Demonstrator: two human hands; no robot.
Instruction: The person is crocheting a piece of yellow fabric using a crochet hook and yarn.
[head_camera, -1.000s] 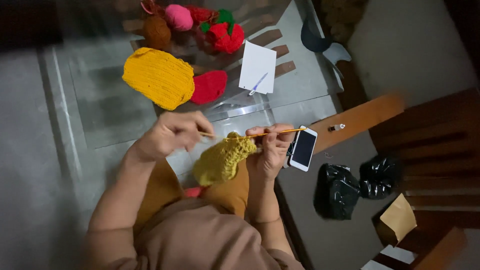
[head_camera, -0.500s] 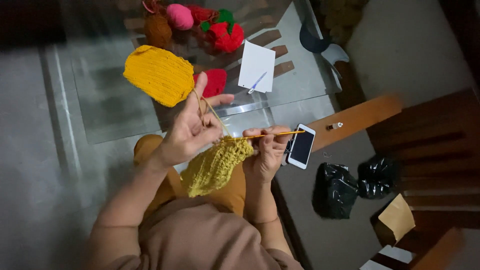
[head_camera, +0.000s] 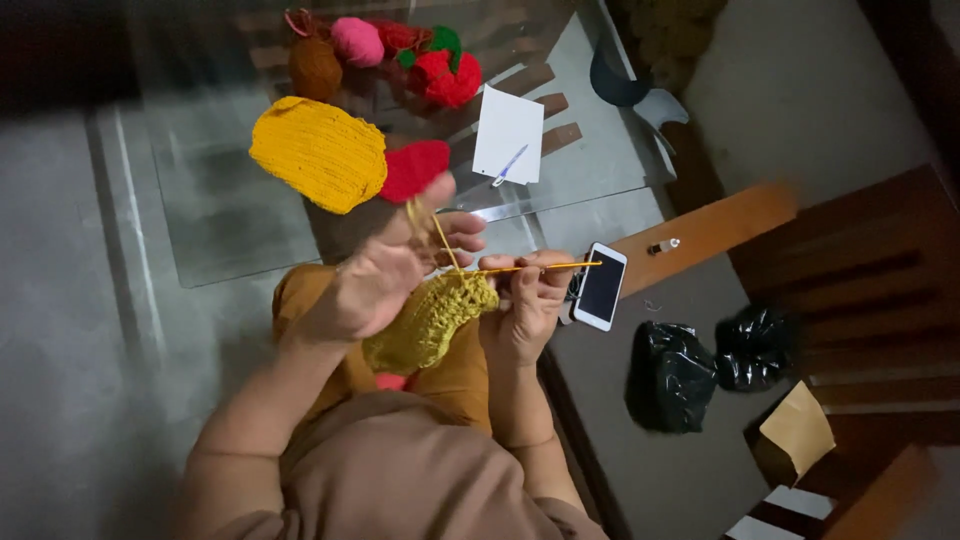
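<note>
A mustard-yellow crocheted piece (head_camera: 428, 322) hangs between my hands over my lap. My right hand (head_camera: 528, 306) grips a thin yellow crochet hook (head_camera: 540, 267) that lies level and points left into the top of the piece. My left hand (head_camera: 385, 272) is raised beside the piece, with a strand of yellow yarn (head_camera: 437, 234) drawn up over its fingers; it also pinches the piece's upper edge.
A glass table (head_camera: 230, 220) in front bears a yellow knitted piece (head_camera: 318, 152), a red one (head_camera: 415, 168), several yarn balls (head_camera: 355, 40) and a white paper with a pen (head_camera: 508, 135). A phone (head_camera: 600, 287), two black bags (head_camera: 690, 370) lie to the right.
My left hand rose from the piece with the yarn strand, then came back down a little towards it. The right hand and hook stayed nearly still.
</note>
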